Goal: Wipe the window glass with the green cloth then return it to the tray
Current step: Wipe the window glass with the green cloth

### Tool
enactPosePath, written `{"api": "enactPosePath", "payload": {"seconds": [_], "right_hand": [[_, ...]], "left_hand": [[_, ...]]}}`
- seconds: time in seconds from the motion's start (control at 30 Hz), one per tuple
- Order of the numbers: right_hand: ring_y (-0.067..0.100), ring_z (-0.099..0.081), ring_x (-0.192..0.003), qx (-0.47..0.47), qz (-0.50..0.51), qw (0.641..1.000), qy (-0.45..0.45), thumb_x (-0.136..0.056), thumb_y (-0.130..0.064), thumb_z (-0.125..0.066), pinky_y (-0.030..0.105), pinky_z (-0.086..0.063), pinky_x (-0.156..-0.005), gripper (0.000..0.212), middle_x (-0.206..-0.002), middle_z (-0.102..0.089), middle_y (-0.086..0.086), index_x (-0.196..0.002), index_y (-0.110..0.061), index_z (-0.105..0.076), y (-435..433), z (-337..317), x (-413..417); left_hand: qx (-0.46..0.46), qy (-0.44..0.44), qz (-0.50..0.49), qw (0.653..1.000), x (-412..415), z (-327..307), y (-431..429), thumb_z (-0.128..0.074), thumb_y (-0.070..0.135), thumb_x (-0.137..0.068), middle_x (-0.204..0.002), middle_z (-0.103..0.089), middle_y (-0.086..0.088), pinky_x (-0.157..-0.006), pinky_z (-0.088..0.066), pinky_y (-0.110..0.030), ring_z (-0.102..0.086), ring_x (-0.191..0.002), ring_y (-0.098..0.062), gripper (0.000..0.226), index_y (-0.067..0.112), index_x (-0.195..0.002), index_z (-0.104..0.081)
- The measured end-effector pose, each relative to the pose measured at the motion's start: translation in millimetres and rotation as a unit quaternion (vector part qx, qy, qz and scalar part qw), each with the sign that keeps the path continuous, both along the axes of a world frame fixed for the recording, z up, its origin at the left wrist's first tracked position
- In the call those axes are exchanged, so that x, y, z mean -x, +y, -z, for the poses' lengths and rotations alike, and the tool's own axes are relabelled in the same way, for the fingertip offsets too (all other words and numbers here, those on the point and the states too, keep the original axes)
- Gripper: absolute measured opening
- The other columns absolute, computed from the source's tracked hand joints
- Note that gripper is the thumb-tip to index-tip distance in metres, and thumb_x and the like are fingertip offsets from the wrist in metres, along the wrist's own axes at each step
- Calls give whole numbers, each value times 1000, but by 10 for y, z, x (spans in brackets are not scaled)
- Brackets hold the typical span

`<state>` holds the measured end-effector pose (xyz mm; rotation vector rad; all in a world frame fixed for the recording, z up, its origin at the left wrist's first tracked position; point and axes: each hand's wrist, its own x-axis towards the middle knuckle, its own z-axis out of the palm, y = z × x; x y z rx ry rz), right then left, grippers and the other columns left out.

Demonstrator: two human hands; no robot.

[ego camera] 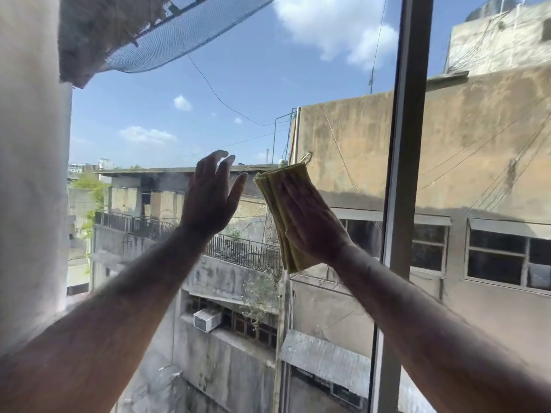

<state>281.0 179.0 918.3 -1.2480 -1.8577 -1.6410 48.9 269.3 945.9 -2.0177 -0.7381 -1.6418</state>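
Note:
A folded green cloth [275, 204] lies flat against the window glass [238, 93] at mid-height. My right hand [310, 222] presses on it with a flat palm and straight fingers, covering its right half. My left hand [210, 198] is raised just left of the cloth, fingers spread, holding nothing; I cannot tell whether it touches the glass. The tray is not in view.
A dark vertical window frame bar [402, 174] stands right of my right hand, with another pane beyond it. A pale wall or curtain [29, 174] borders the glass on the left. Buildings, wires and sky show through the glass.

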Motion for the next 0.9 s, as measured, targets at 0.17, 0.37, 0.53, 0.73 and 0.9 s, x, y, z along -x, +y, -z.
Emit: {"api": "enactPosePath", "payload": {"seconds": [0.17,0.37,0.53,0.73,0.9], "right_hand": [[40,-42,-156,-13,-77,996,44,-99,-8,-70,57,-46,-124,59,-162,-48,27,-153,6,-50,-142,-63,96],[41,-72,-121,-90,-37,983,154,-84,-8,-89,50,-66,-97,42,-129,-72,25,-120,4,-71,-288,106,319],[39,-57,-132,-27,1,906,423,-82,-31,-93,53,-56,-109,84,-144,-56,22,-146,-2,-48,-446,159,415],[13,-68,-69,139,-76,820,550,-82,-34,-92,6,-49,-55,44,-96,-81,9,-115,-7,-80,-735,4,172],[32,-75,-101,169,-301,579,739,-89,-16,-86,35,-61,-83,24,-100,-80,7,-111,-10,-79,-998,81,-23]], "left_hand": [[84,53,109,989,-344,-159,-413,-71,19,-93,-129,-70,-22,-111,-50,-39,-65,-124,-34,47,-1,-134,-64],[189,-7,120,975,-520,-263,-553,-65,5,-88,-111,-80,-19,-90,-55,-35,-74,-107,-34,30,3,-115,-76],[228,-38,154,961,-463,-180,-638,-68,0,-80,-105,-81,-15,-88,-53,-29,-73,-103,-31,30,7,-107,-78],[380,-304,384,785,-254,-87,-718,-58,-10,-83,-101,-77,-28,-74,-69,-42,-78,-93,-42,20,1,-94,-70],[484,-352,478,642,-53,223,-808,-62,-5,-89,-93,-76,-23,-58,-66,-27,-79,-65,-23,15,-8,-103,-65]]}}
